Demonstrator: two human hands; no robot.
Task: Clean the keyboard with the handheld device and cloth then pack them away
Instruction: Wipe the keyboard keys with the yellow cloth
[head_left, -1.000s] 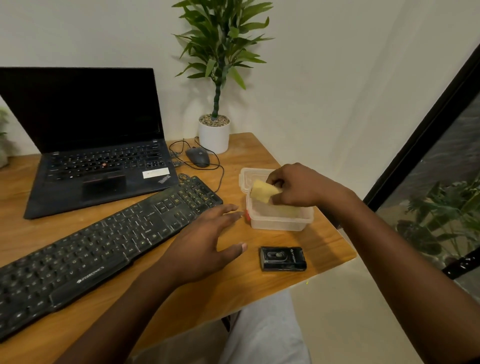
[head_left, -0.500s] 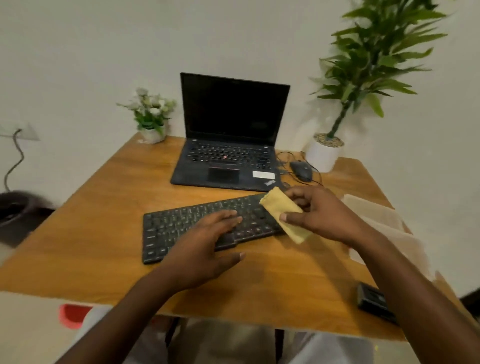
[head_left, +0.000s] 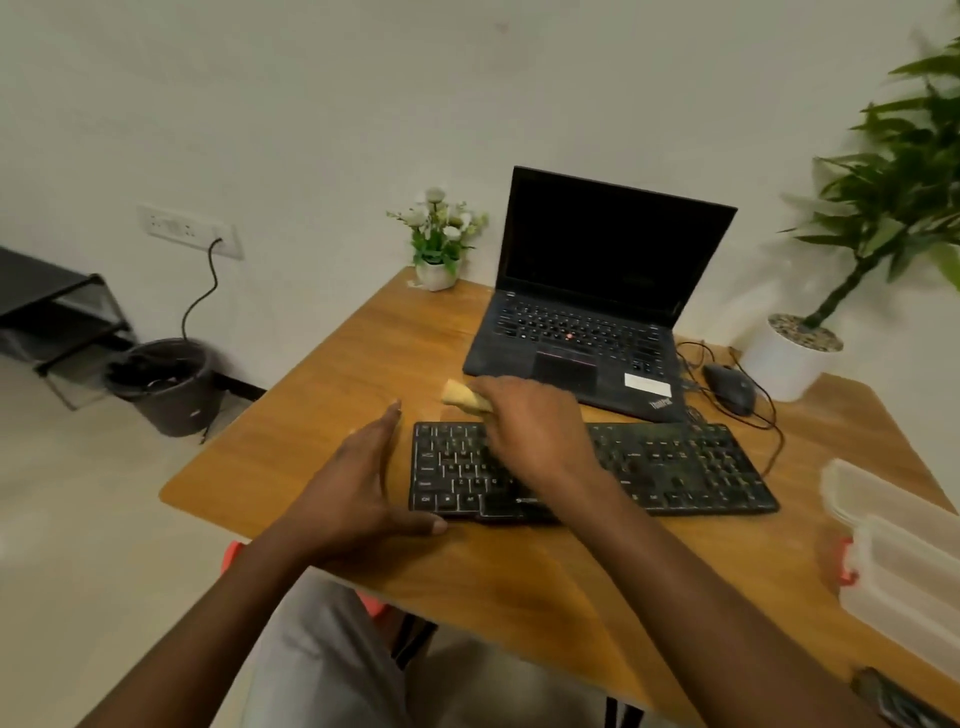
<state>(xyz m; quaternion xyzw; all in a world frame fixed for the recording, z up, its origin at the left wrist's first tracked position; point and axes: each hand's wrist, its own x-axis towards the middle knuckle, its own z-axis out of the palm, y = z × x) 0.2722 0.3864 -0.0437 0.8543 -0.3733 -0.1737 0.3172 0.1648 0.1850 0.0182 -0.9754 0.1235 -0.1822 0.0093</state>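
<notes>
At 6 o'clock, closest of all, grey trousers under the near edge of the wooden table. At 4 o'clock, on the near right corner, a dark handheld device, blurred and mostly cut off by the frame. Just beyond it, at 3 o'clock, a clear plastic box with a red clasp, lid open on the far side.

Mid-table, a black keyboard, lying crosswise. At its 9 o'clock end, the left hand: fingers straight and together, palm turned toward the keys, thumb stretched along the near left corner, holding nothing. Hard to tell whether touching. Over the keyboard's left half, the right hand, knuckles up, fingers curled round a yellow cloth. One end of the cloth poking out at the hand's 11 o'clock, past the keyboard's far edge.

Farther on, at 12 o'clock, an open black laptop, screen dark. At 2 o'clock, a black mouse with its cable, then a white pot with a tall green plant. At 11 o'clock, a small pot of flowers. Off the table at 9 to 10 o'clock, a dark bin on the floor and a wall socket with a cable plugged in.
</notes>
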